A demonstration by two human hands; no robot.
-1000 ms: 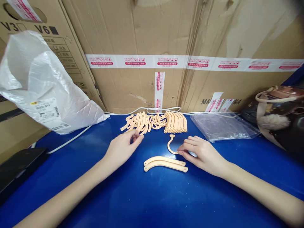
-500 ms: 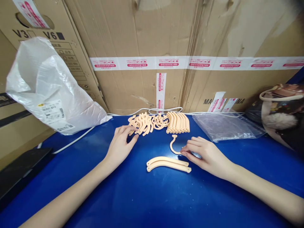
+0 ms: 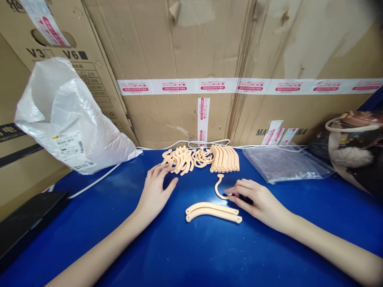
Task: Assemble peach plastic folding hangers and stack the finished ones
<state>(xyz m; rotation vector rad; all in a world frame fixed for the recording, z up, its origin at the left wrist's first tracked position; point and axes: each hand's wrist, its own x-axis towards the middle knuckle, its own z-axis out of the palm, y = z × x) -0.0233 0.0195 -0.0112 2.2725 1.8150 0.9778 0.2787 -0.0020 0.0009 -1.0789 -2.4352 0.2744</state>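
My left hand lies at the near left edge of a pile of small curved beige pieces. Its fingers are stretched out and the thumb stands apart, with the fingertips at the outermost pieces. Between the thumb and fingers of my right hand is the tip of a beige hook, which lies on the blue table. Just nearer to me, two long curved hanger arms rest side by side. Several more hanger arms form a neat row behind the hook, and loose hooks lie left of that row.
A white plastic mailing bag leans at the left above a dark flat device. Large cardboard boxes wall off the back, with a white cable along their base. A clear plastic bag and a handbag sit at the right.
The camera view has tilted slightly, so everything appears a little lower. My left thumb has spread further from the fingers. My right hand stays at the hook's tip.
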